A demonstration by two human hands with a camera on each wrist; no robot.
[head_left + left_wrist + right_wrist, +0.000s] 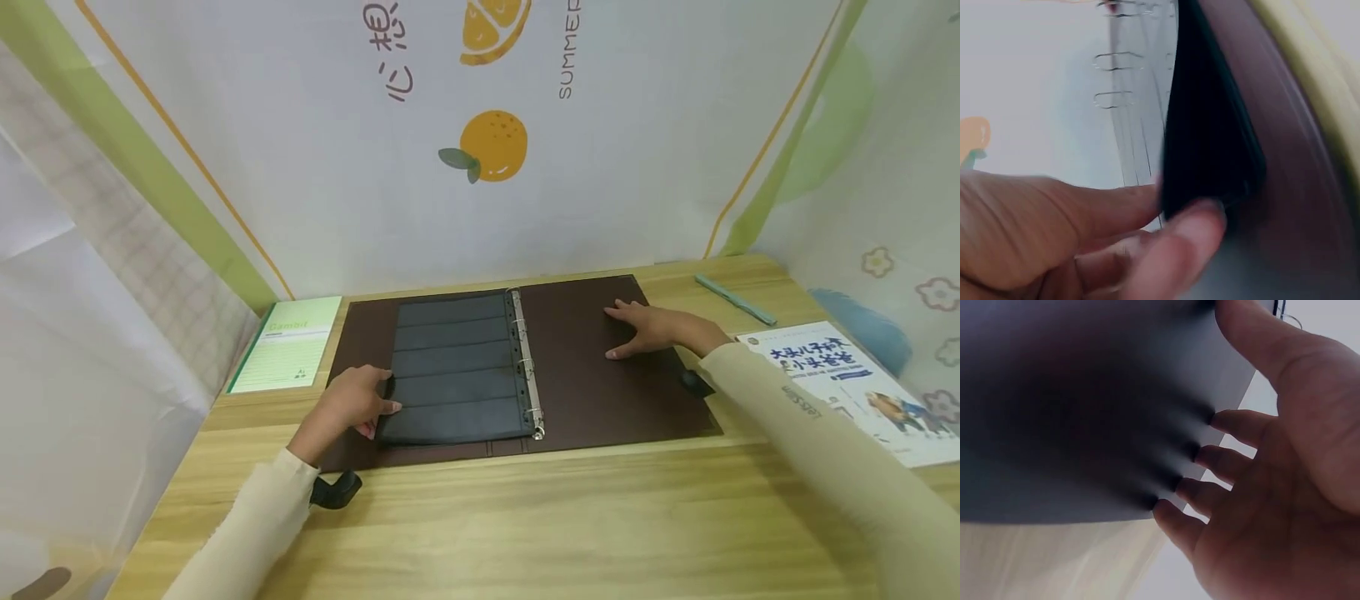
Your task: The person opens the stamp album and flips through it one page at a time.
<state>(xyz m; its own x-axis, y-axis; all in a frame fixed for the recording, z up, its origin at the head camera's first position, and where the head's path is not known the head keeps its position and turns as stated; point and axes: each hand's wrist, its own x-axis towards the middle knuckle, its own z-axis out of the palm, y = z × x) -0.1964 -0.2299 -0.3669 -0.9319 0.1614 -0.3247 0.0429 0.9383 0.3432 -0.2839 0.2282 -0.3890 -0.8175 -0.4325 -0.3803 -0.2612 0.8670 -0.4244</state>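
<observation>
A dark brown ring binder [600, 400] lies spread flat on the wooden table. Black pocket pages [457, 360], divided into several horizontal strips, rest on its left side, held by the metal rings [527, 367] along the spine. At the pages' lower left edge my left hand [352, 398] pinches the stack; in the left wrist view the thumb and a finger meet at the edge of the black pages [1204, 137]. My right hand [654, 327] rests fingertips on the bare right inner cover, fingers spread, as the right wrist view shows over the dark cover [1085, 412].
A pale green notebook [288, 343] lies left of the binder. To the right are a white picture book [847, 387], partly under the right forearm, and a slim teal stick-like item [735, 300]. Behind the table hangs a white curtain [600, 200] with orange fruit prints.
</observation>
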